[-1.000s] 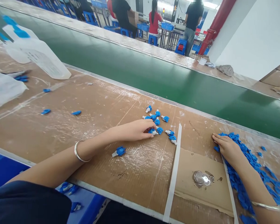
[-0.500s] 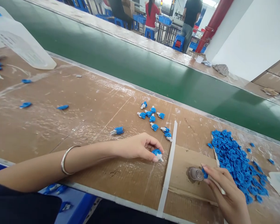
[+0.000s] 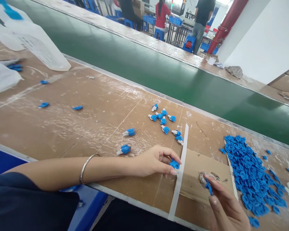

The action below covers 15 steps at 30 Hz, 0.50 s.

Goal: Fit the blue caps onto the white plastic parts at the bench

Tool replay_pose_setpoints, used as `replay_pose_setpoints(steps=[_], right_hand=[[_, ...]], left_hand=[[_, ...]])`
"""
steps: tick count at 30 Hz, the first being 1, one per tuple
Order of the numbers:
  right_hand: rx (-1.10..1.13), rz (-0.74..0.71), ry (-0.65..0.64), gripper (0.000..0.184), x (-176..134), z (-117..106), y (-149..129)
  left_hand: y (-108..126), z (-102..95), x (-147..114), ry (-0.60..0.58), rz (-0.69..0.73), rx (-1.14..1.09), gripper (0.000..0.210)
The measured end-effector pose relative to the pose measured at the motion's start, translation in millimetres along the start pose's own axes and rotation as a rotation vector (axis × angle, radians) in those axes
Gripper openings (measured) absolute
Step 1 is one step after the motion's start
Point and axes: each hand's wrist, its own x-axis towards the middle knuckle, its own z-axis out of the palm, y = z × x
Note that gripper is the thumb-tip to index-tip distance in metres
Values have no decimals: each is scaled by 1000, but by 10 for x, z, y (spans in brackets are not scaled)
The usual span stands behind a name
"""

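My left hand [image 3: 156,161] rests on the brown worktable [image 3: 91,109] and pinches a small blue-and-white plastic part [image 3: 174,164] beside a white strip [image 3: 180,173]. My right hand [image 3: 227,207] holds a thin blue clip [image 3: 209,187] at a clear round fixture [image 3: 204,177] set in a cardboard sheet [image 3: 195,166]. A heap of blue clips [image 3: 250,173] lies right of that sheet. Several assembled blue-and-white parts [image 3: 165,123] sit beyond my left hand, with two more [image 3: 126,141] to its left.
A green conveyor belt [image 3: 159,77] runs along the far side of the table. Translucent plastic containers [image 3: 36,48] and a bag [image 3: 2,78] stand at the far left, with stray blue bits [image 3: 60,106] near them. People work at benches in the background [image 3: 180,19].
My left hand slid right with the blue-and-white part, up to the white strip. My right hand stays at the round fixture with its clip; the view shifted slightly.
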Motion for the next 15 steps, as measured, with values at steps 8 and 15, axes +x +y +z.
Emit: replay_pose_setpoints(steps=[8,15], right_hand=[[518,208,109,17,130,669,-65],[409,156,71,21,44,761,-67]], left_hand=[[-32,76,-22,-27,80,-192,59],[-37,107,-50,-23,125,-202,59]])
